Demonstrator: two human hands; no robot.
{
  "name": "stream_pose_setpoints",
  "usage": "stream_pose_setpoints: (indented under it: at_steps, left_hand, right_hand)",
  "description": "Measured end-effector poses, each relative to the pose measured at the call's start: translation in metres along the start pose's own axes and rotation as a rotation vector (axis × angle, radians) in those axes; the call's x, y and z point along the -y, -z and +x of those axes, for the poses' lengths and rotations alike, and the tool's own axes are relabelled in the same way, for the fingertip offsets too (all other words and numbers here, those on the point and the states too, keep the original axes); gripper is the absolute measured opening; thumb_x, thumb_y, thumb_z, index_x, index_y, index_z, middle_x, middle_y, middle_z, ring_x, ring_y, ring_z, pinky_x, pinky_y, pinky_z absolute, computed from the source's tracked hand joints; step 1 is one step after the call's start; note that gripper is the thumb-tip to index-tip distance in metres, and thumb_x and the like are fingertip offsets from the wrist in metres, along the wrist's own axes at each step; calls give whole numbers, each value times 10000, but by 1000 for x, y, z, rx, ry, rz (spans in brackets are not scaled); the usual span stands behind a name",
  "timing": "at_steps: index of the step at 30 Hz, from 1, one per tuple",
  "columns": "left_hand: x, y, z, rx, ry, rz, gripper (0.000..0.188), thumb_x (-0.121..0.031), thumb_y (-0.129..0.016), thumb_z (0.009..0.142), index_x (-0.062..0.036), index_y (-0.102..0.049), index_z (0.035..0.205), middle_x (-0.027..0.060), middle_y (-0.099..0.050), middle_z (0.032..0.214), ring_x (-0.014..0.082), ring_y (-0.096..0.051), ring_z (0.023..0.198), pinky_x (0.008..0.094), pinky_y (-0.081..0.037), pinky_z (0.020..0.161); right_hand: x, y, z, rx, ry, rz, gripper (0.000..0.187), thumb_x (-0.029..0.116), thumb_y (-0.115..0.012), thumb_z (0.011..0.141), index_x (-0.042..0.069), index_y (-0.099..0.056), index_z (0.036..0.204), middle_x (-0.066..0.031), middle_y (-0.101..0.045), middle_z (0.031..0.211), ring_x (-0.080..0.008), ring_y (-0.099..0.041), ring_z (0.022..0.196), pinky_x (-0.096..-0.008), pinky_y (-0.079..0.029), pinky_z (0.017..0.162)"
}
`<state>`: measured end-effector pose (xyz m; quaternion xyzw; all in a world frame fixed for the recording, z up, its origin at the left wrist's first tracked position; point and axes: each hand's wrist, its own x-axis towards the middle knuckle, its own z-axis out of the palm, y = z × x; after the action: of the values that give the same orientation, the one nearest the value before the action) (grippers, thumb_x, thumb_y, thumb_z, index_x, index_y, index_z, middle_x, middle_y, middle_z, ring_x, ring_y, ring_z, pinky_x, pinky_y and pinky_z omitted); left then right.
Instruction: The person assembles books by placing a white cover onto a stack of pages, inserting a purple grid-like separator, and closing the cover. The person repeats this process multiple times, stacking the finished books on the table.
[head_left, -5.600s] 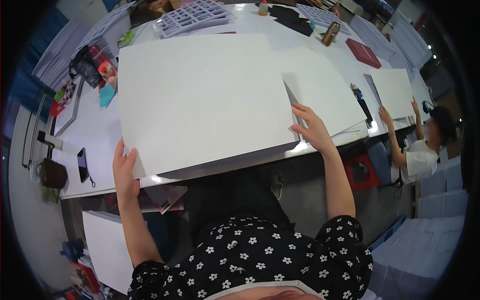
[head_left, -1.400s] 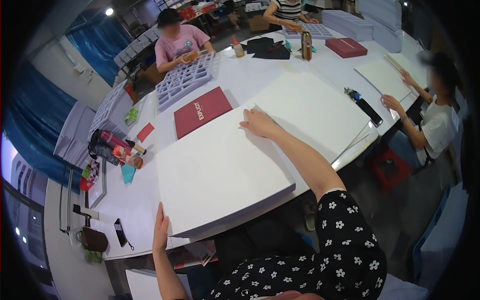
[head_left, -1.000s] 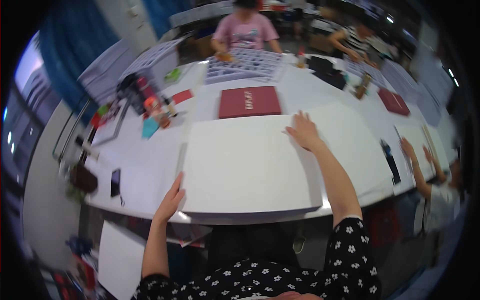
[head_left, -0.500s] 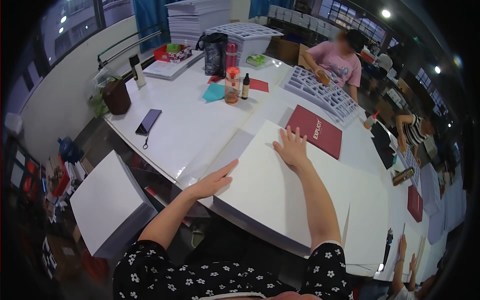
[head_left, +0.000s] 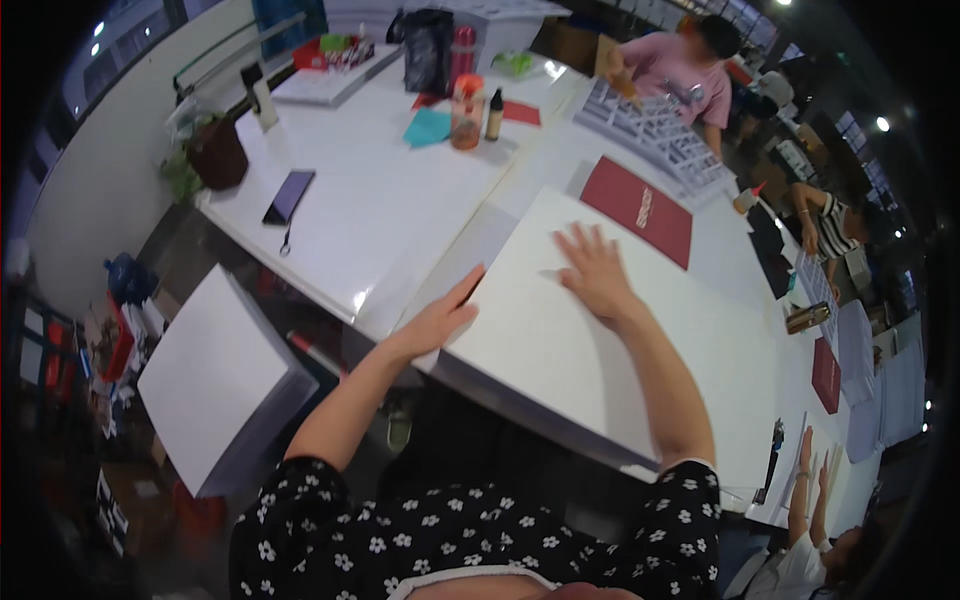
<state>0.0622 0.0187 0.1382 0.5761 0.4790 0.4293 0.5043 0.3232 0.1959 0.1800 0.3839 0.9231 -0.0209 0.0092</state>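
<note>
A thick stack of large white sheets lies in front of me at the table's near edge. My right hand rests palm down on its top sheet, fingers spread. Along the stack's left edge is my left hand, fingers stretched out and held together, nothing in them. A dark red flat cover with pale lettering lies just past the stack's far edge.
A second white stack stands lower at my left, beside the table. A phone, an orange-lidded bottle and a small dark bottle are on the table. A person in pink works over a white compartment tray.
The view has shifted, so the table sits higher in the picture. Both hands remain at the white stack; my left hand still lies along its left edge, my right on top.
</note>
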Motion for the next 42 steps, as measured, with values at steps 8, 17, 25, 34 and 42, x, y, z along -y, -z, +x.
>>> stream_pose_setpoints:
  at_steps: [8,17,25,34,42]
  left_hand:
    - [-12,-3,-21,-13,29,-178,682,-226,-611,985,-39,-283,1554,96,-378,1557,183,-381,1391,313,-302,1135]
    - [-10,-25,-46,-308,-159,417,502,-229,-532,1016,-14,-433,1459,188,-434,1512,317,-370,1432,386,-273,1165]
    - [-53,-122,-62,64,-537,1147,718,-376,-682,853,-56,-440,1449,166,-402,1528,376,-314,1450,599,-170,1176]
    - [-69,-88,-43,-122,-594,967,650,-240,-686,887,-43,-443,1456,190,-398,1528,382,-327,1441,534,-220,1180]
    - [40,46,42,-703,-235,187,453,-223,-496,1040,0,-437,1430,180,-489,1448,307,-433,1373,398,-323,1137]
  right_hand:
    - [48,31,-181,92,-55,56,739,366,-612,923,173,-292,1561,-162,-160,1641,-404,-65,1517,-572,-69,1212]
    - [100,-4,-292,-250,-290,45,864,627,-548,853,79,-390,1502,-184,-335,1570,-408,-269,1463,-586,-191,1174]
    - [103,-19,-333,-428,-582,-71,825,581,-594,857,0,-448,1425,-191,-432,1504,-396,-342,1430,-587,-233,1150]
    - [21,-72,-385,-916,-921,759,560,447,-456,1035,-9,-535,1351,-191,-598,1328,-332,-543,1263,-433,-404,1055]
    - [-54,-139,-338,-737,-810,828,462,332,-490,1010,45,-541,1368,-169,-647,1262,-274,-622,1174,-397,-460,1012]
